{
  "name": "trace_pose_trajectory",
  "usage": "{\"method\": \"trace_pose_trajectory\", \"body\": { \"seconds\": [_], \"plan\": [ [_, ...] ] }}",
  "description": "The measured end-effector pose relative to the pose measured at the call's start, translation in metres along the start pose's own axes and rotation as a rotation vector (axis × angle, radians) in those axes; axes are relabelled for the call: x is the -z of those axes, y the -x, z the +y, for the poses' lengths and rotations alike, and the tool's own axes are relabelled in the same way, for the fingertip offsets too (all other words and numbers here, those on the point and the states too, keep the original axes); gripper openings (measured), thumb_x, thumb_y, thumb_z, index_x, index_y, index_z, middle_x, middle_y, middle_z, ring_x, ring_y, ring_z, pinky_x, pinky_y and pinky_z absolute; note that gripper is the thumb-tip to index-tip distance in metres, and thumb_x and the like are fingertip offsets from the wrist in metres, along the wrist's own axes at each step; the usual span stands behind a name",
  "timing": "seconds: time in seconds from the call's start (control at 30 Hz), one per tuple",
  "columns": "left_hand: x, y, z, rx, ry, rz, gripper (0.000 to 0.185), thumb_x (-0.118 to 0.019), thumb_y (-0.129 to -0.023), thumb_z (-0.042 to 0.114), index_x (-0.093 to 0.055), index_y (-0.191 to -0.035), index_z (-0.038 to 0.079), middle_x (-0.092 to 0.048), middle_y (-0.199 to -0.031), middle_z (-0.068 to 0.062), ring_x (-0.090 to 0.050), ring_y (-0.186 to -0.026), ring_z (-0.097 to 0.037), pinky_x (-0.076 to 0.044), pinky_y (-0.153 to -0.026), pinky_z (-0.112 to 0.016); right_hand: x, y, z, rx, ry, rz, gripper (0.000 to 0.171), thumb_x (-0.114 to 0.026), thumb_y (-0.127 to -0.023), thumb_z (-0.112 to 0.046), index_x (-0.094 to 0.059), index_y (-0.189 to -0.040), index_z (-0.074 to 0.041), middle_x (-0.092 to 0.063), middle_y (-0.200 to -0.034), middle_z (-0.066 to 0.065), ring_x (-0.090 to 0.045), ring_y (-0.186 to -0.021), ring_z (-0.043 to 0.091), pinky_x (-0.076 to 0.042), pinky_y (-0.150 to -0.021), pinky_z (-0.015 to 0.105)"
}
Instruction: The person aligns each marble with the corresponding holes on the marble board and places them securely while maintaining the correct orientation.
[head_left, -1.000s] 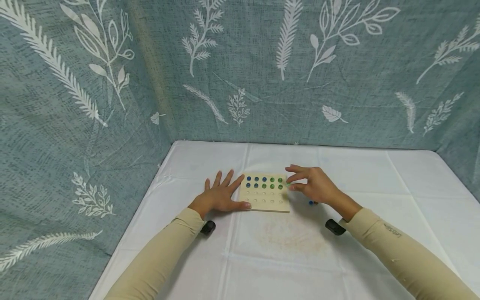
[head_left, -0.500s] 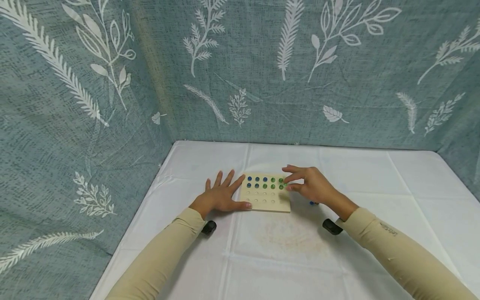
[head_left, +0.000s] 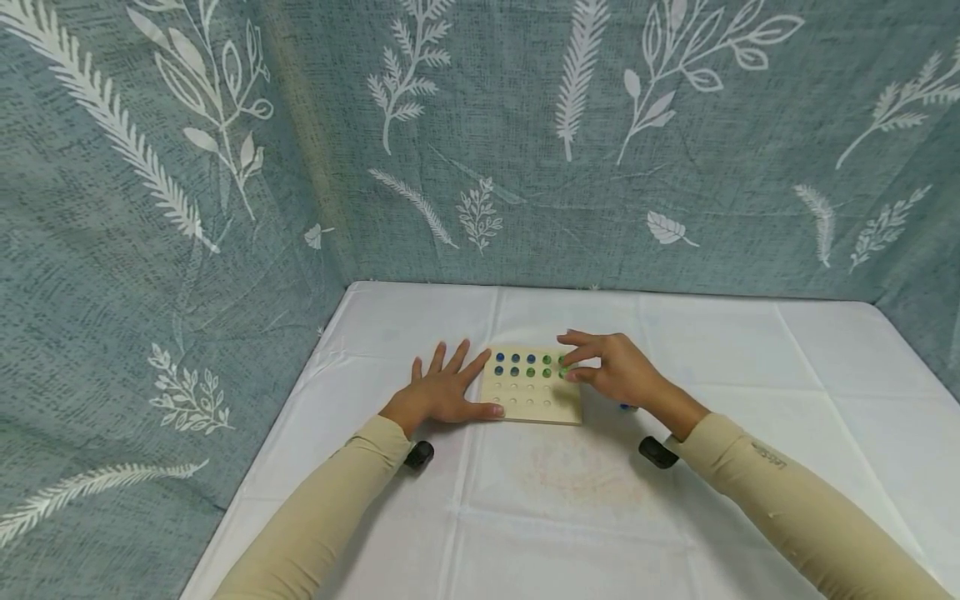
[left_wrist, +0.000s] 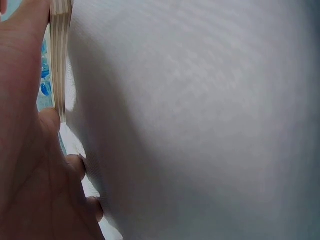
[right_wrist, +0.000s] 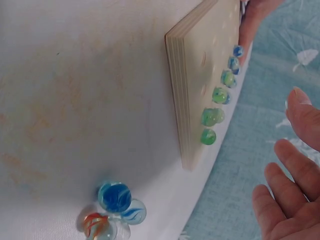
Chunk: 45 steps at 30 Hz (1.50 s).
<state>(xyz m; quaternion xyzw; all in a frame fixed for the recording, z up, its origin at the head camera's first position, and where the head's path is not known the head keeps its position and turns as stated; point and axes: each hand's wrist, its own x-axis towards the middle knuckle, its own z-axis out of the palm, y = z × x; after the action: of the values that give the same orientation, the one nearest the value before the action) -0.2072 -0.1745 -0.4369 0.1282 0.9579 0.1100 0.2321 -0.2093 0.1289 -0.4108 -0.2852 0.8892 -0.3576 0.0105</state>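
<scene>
My left hand [head_left: 438, 396] lies spread beside a pale wooden board [head_left: 525, 410], its thumb at the near left corner and its index fingertip at the far left corner. The board's layered edge [left_wrist: 59, 65] shows by that hand in the left wrist view. Two far rows of hollows hold blue marbles [head_left: 499, 357] and green marbles [head_left: 547, 372]; the nearer hollows visible hold none. Over the board's right side, my right hand [head_left: 618, 371] pinches a green marble [head_left: 563, 374] between thumb and index finger. That marble is hidden in the right wrist view, where the fingers [right_wrist: 287, 195] show.
On the white tablecloth [head_left: 540, 533], right of the board, several loose marbles sit together: a blue one [right_wrist: 115, 196], a clear one with blue swirls [right_wrist: 134, 212] and an orange-swirled one [right_wrist: 97, 226]. A leaf-patterned curtain [head_left: 480, 125] hangs behind and at left.
My right hand has moved left with the green marble, from the board's right edge to over its right column. The left hand and the board stay in place.
</scene>
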Motion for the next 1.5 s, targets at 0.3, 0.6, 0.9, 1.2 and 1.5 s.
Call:
{"method": "trace_pose_trajectory", "body": {
  "seconds": [0.3, 0.6, 0.9, 1.2, 1.5],
  "plan": [
    [0.0, 0.0, 0.0, 0.003, 0.0, 0.004, 0.104, -0.056, -0.089, 0.081, -0.005, -0.168, 0.039, 0.01, -0.178, -0.004, 0.016, -0.163, -0.039, 0.005, -0.127, -0.071, -0.007, -0.005, -0.003, 0.004, -0.003, -0.008, 0.017, -0.081, -0.089, -0.006, -0.083, -0.106, -0.006, -0.065, -0.144, 0.015, -0.054, -0.144, 0.037, -0.055, -0.097, 0.05],
    [0.0, -0.002, -0.001, 0.007, -0.011, -0.006, 0.105, -0.055, -0.089, 0.083, -0.003, -0.169, 0.038, 0.011, -0.178, -0.004, 0.016, -0.163, -0.04, 0.005, -0.127, -0.07, -0.011, -0.007, -0.007, 0.009, -0.013, -0.017, 0.02, -0.081, -0.089, -0.007, -0.083, -0.109, -0.005, -0.065, -0.145, 0.015, -0.054, -0.144, 0.036, -0.055, -0.095, 0.047],
    [0.001, -0.002, 0.0, 0.008, -0.017, 0.004, 0.104, -0.054, -0.088, 0.084, -0.005, -0.168, 0.039, 0.01, -0.178, -0.004, 0.015, -0.163, -0.04, 0.004, -0.127, -0.071, -0.018, -0.014, -0.009, 0.025, -0.025, -0.021, 0.02, -0.08, -0.09, -0.007, -0.082, -0.109, -0.004, -0.065, -0.144, 0.016, -0.054, -0.144, 0.037, -0.048, -0.113, 0.056],
    [0.0, -0.001, -0.001, 0.007, -0.018, -0.007, 0.104, -0.054, -0.088, 0.084, -0.004, -0.168, 0.04, 0.011, -0.178, -0.003, 0.016, -0.163, -0.04, 0.004, -0.126, -0.072, -0.022, -0.017, -0.015, 0.03, -0.022, -0.046, 0.019, -0.08, -0.09, -0.008, -0.083, -0.109, -0.005, -0.064, -0.146, 0.015, -0.055, -0.143, 0.036, -0.053, -0.108, 0.053],
    [0.001, 0.002, 0.0, 0.005, -0.01, -0.003, 0.103, -0.054, -0.089, 0.083, -0.006, -0.168, 0.04, 0.01, -0.178, -0.003, 0.015, -0.163, -0.04, 0.004, -0.127, -0.071, -0.027, -0.023, -0.019, 0.012, -0.019, -0.071, 0.021, -0.079, -0.091, -0.01, -0.082, -0.111, -0.007, -0.063, -0.148, 0.013, -0.053, -0.145, 0.034, -0.05, -0.112, 0.053]
  ]
}}
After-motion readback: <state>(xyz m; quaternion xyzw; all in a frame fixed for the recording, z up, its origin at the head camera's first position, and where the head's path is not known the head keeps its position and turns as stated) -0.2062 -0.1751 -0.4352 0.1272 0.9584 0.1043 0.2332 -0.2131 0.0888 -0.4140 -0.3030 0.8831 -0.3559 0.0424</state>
